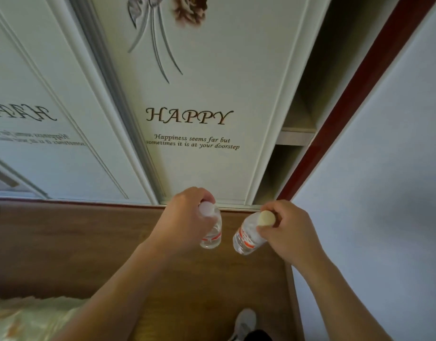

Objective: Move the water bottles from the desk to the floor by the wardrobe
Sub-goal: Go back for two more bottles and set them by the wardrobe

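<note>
- Two water bottles in play, both near the centre of the frame, a little below the middle, one per hand.
- The left hand (185,212) has its fingers wrapped round the neck of the left bottle (212,236), just under the white cap; the hand hides most of the bottle's upper half.
- The right hand (283,230) has its fingers clamped on the top of the right bottle (246,238), which tilts, cream cap toward the right; its shoulder is covered by the fingers.
- Both bottles are clear with red-and-white labels; the print is too blurred to read. They sit close together, not touching.
- Whether either base touches the wooden floor (76,242) is hard to tell from this steep angle.
- Just above them, the wardrobe (192,94) fills the upper frame: one door reads "HAPPY", and a mirrored copy shows at the left.
- One shoe (245,321) at the bottom edge, partly cut off.
- Pale bedding (27,318) in the lower-left corner, cropped.
</note>
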A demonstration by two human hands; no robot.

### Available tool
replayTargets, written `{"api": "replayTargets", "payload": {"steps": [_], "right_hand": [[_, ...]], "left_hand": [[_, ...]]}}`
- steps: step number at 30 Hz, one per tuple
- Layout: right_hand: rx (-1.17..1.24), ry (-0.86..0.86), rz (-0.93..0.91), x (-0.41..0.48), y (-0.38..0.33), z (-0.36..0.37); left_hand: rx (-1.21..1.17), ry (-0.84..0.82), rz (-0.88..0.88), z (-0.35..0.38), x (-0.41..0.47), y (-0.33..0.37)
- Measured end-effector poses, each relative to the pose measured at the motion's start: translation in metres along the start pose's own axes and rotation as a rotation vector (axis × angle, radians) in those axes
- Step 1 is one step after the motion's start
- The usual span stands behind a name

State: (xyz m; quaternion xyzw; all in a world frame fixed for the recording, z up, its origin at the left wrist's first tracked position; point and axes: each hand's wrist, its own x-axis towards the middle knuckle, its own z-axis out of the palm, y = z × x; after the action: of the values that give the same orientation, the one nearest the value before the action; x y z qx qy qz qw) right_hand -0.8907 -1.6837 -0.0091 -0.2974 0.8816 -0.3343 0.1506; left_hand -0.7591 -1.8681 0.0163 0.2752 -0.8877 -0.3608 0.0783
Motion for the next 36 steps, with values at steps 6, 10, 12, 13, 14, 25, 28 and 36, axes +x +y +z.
{"api": "replayTargets", "payload": {"steps": [6,10,12,13,14,25,28,36], "right_hand": [[-0.012,-0.098,-0.033,0.088,0.033,0.024],[-0.026,-0.159,-0.052,0.142,0.057,0.045],[-0.034,-0.178,-0.046,0.169,0.072,0.061],[-0.04,-0.184,-0.043,0.181,0.079,0.07],[-0.042,-0.186,-0.04,0.193,0.088,0.08],[-0.09,-0.162,0.001,0.301,0.267,0.278],[-0.114,-0.163,-0.007,0.327,0.327,0.338],[-0.138,-0.131,0.088,0.371,0.438,0.458]], "left_hand": [[0.013,-0.002,-0.064,0.032,0.085,-0.022],[0.005,-0.029,-0.097,0.063,0.137,-0.05],[0.019,-0.046,-0.078,0.08,0.162,-0.069],[0.023,-0.051,-0.069,0.089,0.174,-0.08],[0.026,-0.059,-0.068,0.099,0.187,-0.092],[0.046,-0.14,-0.003,0.288,0.305,-0.286],[0.037,-0.161,0.0,0.353,0.331,-0.343],[0.046,-0.192,0.029,0.494,0.383,-0.453]]}}
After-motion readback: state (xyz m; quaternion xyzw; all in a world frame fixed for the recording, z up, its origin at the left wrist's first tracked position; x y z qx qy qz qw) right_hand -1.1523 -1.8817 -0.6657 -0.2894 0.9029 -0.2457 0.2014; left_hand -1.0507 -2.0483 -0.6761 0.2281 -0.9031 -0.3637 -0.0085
